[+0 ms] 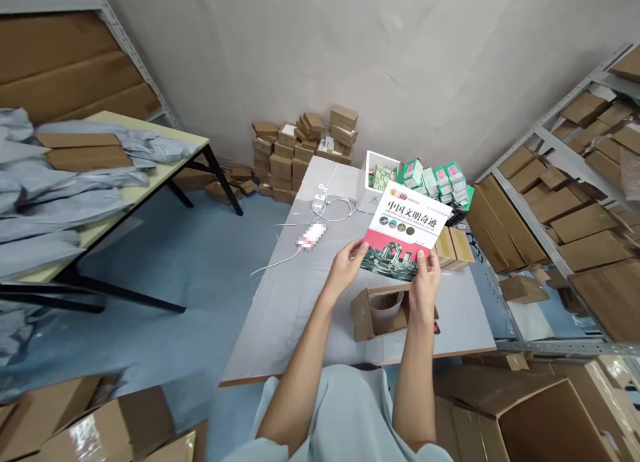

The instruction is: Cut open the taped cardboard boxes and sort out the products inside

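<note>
Between my two hands a book (407, 225) is held up, tilted, with its white and pink cover and Chinese title facing me. My left hand (345, 265) pinches its lower left corner, thumb on the cover. At the lower right edge, my right hand (426, 279) grips it the same way, fingers hidden behind. Below the book, an open cardboard box (364, 319) stands on the grey table (270, 315), with a curled whitish sheet (386, 310) inside. My right wrist partly covers that box.
A white bin (369, 197) and green-and-white small boxes (443, 181) stand at the table's back right, near brown cartons (457, 249). A charger with white cable (320, 199) lies further left. Shelves (560, 262) flank the right; a second table (145, 192) holds grey bags. Open cartons (100, 429) sit low.
</note>
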`<action>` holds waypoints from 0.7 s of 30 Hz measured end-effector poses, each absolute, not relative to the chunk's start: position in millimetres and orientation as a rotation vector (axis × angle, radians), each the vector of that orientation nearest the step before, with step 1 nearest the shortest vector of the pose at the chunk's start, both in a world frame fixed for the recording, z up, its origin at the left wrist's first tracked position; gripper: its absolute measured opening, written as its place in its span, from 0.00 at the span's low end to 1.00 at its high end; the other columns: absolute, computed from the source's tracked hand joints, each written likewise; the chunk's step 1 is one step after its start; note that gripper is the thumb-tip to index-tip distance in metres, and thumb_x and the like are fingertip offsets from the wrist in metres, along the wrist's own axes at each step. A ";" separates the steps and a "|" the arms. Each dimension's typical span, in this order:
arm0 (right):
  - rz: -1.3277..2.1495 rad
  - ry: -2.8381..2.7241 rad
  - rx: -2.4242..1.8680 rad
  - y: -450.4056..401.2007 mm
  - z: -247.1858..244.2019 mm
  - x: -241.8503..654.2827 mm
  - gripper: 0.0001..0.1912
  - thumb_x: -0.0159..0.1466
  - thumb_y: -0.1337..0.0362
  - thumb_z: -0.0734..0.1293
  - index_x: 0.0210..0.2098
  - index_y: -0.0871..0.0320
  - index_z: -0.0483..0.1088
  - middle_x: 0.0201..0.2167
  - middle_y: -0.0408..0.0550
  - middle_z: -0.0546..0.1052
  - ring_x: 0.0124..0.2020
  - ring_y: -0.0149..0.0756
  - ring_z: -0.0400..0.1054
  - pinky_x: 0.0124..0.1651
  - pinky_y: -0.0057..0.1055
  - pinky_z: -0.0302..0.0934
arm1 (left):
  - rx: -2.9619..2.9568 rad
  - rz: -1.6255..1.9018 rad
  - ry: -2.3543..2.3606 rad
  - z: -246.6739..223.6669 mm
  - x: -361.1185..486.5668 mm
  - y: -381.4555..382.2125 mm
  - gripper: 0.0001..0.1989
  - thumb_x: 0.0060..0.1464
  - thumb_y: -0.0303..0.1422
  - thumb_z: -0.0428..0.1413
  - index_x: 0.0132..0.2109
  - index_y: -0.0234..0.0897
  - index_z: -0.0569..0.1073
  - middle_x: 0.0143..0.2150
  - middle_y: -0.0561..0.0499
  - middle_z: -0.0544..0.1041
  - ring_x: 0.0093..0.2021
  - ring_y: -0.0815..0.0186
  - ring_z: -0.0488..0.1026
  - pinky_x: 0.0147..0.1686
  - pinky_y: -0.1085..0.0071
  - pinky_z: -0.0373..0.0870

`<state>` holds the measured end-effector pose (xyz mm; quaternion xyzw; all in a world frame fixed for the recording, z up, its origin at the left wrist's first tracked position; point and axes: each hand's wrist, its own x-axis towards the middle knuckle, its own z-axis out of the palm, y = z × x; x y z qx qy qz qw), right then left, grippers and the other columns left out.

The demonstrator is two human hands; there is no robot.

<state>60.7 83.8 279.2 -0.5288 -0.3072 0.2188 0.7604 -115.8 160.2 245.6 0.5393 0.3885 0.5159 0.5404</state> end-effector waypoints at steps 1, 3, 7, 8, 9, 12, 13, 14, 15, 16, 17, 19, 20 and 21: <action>0.512 -0.618 -1.110 85.0 281.2 55.8 0.26 0.65 0.42 0.79 0.52 0.53 0.76 0.51 0.50 0.86 0.51 0.42 0.79 0.60 0.41 0.73 | 1.241 1.170 0.842 247.0 -115.7 158.8 0.39 0.61 0.69 0.61 0.53 0.35 0.83 0.48 0.39 0.85 0.47 0.53 0.84 0.44 0.59 0.86; 0.523 -0.566 -1.075 85.4 284.6 49.0 0.26 0.64 0.43 0.80 0.51 0.53 0.76 0.51 0.50 0.86 0.52 0.42 0.80 0.62 0.42 0.73 | 1.193 1.135 0.771 252.0 -114.1 155.1 0.36 0.57 0.68 0.66 0.46 0.36 0.83 0.38 0.47 0.82 0.32 0.63 0.78 0.27 0.69 0.79; 0.513 -0.587 -1.098 84.1 287.9 48.6 0.25 0.66 0.44 0.79 0.53 0.54 0.77 0.52 0.51 0.87 0.54 0.42 0.80 0.63 0.42 0.74 | 1.184 1.213 0.760 258.7 -108.0 151.5 0.31 0.56 0.63 0.70 0.42 0.37 0.81 0.30 0.55 0.76 0.21 0.71 0.69 0.20 0.74 0.71; 0.520 -0.602 -1.112 84.5 288.0 50.2 0.26 0.67 0.45 0.78 0.55 0.54 0.77 0.53 0.53 0.87 0.55 0.43 0.80 0.64 0.43 0.74 | 1.186 1.235 0.763 259.0 -106.5 151.9 0.30 0.57 0.62 0.70 0.42 0.37 0.81 0.30 0.55 0.77 0.21 0.71 0.70 0.20 0.73 0.72; 0.525 -0.620 -1.129 85.2 288.1 52.0 0.27 0.67 0.45 0.78 0.57 0.55 0.77 0.54 0.54 0.86 0.56 0.44 0.80 0.64 0.44 0.74 | 1.189 1.256 0.768 259.2 -105.1 152.5 0.30 0.57 0.61 0.70 0.43 0.37 0.81 0.31 0.54 0.78 0.22 0.71 0.71 0.22 0.73 0.74; 0.460 -0.689 -1.222 88.2 290.1 55.0 0.32 0.71 0.43 0.73 0.65 0.59 0.74 0.60 0.62 0.83 0.62 0.50 0.79 0.68 0.51 0.73 | 1.211 1.313 0.806 262.2 -100.0 152.7 0.29 0.58 0.60 0.70 0.44 0.37 0.82 0.33 0.52 0.81 0.23 0.70 0.74 0.24 0.72 0.78; 0.374 -0.714 -1.279 89.1 291.9 54.4 0.34 0.72 0.43 0.71 0.67 0.59 0.73 0.65 0.65 0.81 0.66 0.53 0.77 0.72 0.55 0.70 | 1.223 1.338 0.826 264.5 -97.5 151.3 0.28 0.59 0.60 0.69 0.44 0.37 0.82 0.34 0.52 0.81 0.23 0.70 0.74 0.24 0.72 0.78; 0.254 -0.739 -1.343 89.8 294.4 52.5 0.34 0.74 0.44 0.70 0.70 0.59 0.72 0.69 0.67 0.77 0.71 0.55 0.73 0.75 0.58 0.66 | 1.237 1.372 0.850 267.5 -94.3 149.0 0.28 0.60 0.60 0.69 0.44 0.37 0.82 0.35 0.52 0.81 0.24 0.69 0.74 0.25 0.72 0.78; 0.122 -0.767 -1.401 90.2 297.5 49.4 0.34 0.76 0.44 0.68 0.72 0.59 0.71 0.73 0.69 0.73 0.75 0.56 0.68 0.78 0.60 0.62 | 1.249 1.415 0.878 270.7 -90.4 145.8 0.27 0.62 0.59 0.68 0.44 0.38 0.82 0.35 0.52 0.81 0.25 0.69 0.74 0.25 0.72 0.78; 0.009 -0.806 -1.445 90.4 301.0 44.9 0.33 0.77 0.45 0.67 0.73 0.57 0.71 0.76 0.69 0.70 0.78 0.57 0.64 0.80 0.61 0.59 | 1.258 1.468 0.912 273.6 -85.9 141.9 0.25 0.64 0.58 0.67 0.44 0.39 0.81 0.36 0.52 0.80 0.27 0.68 0.75 0.26 0.72 0.79; -0.056 -0.864 -1.469 90.4 304.9 39.2 0.32 0.78 0.45 0.66 0.73 0.56 0.71 0.76 0.68 0.69 0.79 0.57 0.64 0.80 0.62 0.59 | 1.272 1.528 0.951 275.9 -81.0 137.8 0.24 0.66 0.57 0.65 0.43 0.39 0.81 0.36 0.51 0.80 0.29 0.67 0.76 0.28 0.72 0.79; -0.004 -1.035 -1.455 90.0 312.1 24.5 0.31 0.78 0.44 0.67 0.73 0.55 0.72 0.72 0.67 0.73 0.74 0.56 0.70 0.75 0.58 0.68 | 1.325 1.655 1.038 276.2 -71.1 130.1 0.21 0.71 0.54 0.62 0.42 0.40 0.79 0.36 0.51 0.79 0.33 0.64 0.77 0.34 0.70 0.80; 0.065 -1.129 -1.430 89.6 315.0 16.4 0.33 0.77 0.44 0.69 0.74 0.54 0.71 0.71 0.66 0.75 0.70 0.55 0.73 0.71 0.56 0.72 | 1.364 1.711 1.083 273.7 -66.8 127.2 0.19 0.73 0.51 0.61 0.41 0.40 0.79 0.36 0.50 0.79 0.36 0.63 0.78 0.37 0.69 0.80; 0.121 -1.214 -1.408 89.1 317.1 8.5 0.36 0.75 0.43 0.72 0.75 0.54 0.70 0.70 0.65 0.75 0.69 0.55 0.74 0.68 0.54 0.75 | 1.408 1.750 1.121 269.6 -63.2 125.2 0.18 0.74 0.49 0.60 0.41 0.41 0.79 0.37 0.50 0.79 0.38 0.61 0.79 0.40 0.67 0.80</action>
